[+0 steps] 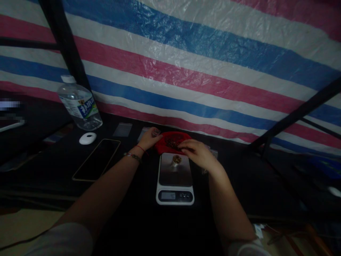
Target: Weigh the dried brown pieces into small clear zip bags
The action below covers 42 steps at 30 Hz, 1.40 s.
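A red bag or cloth [160,146] lies spread behind the scale, with small dark pieces [172,140] heaped in it. My left hand [148,139] is at its left edge, fingers curled and thumb towards the red rim; a shiny bit shows at the fingertips, too small to name. Over the heap bends my right hand [196,151], its fingers drawn together at the dark pieces; what they pinch is hidden. On the steel plate of the white kitchen scale [175,179] stands a small round metal cup [176,160] with brownish contents. The scale's display is lit but unreadable.
To the left are a dark-screened phone [97,160], a white oval case [87,138], a large water bottle [81,106] and a clear plastic bag [123,129]. Another clear bag [214,153] lies partly behind my right hand. A striped tarp [186,71] rises behind the black table.
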{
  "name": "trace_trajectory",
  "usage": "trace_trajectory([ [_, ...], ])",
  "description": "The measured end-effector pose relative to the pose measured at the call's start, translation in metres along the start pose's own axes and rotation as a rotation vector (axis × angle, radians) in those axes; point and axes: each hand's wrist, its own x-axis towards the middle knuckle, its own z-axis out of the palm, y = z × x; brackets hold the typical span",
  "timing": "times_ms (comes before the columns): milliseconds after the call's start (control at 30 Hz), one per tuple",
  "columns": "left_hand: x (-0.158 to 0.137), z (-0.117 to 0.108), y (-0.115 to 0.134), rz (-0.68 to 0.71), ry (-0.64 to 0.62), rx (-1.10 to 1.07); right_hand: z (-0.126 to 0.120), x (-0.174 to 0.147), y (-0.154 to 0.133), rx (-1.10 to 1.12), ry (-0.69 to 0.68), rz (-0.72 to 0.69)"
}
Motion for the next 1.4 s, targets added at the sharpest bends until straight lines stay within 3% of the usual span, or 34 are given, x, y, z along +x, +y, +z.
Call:
trace_trajectory([
  [133, 0.000, 0.000, -0.002, 0.006, -0.005, 0.007, -0.003, 0.001, 0.025, 0.020, 0.148, 0.098],
  [267, 0.000, -0.001, -0.004, 0.026, 0.005, 0.021, 0.018, -0.005, 0.064, 0.022, 0.327, 0.280],
  [433, -0.002, -0.002, -0.002, 0.020, 0.021, 0.037, 0.039, -0.012, 0.091, -0.048, 0.268, 0.343],
  [767, -0.008, -0.002, 0.008, 0.081, 0.034, 0.031, 0.049, -0.010, 0.085, -0.050, 0.250, 0.116],
  [967, -0.011, -0.004, 0.016, 0.101, 0.061, 0.046, 0.045, -0.011, 0.075, 0.003, 0.228, 0.099],
  [1133, -0.011, -0.005, 0.015, 0.138, 0.110, 0.013, 0.037, -0.015, 0.061, 0.240, 0.091, 0.016],
  [1267, -0.011, -0.006, 0.018, 0.148, 0.130, 0.003, 0.036, -0.016, 0.055, 0.277, 0.021, -0.004],
  [1400, -0.014, -0.008, 0.023, 0.184, 0.167, 0.038, 0.039, -0.015, 0.055, 0.233, 0.076, 0.020],
])
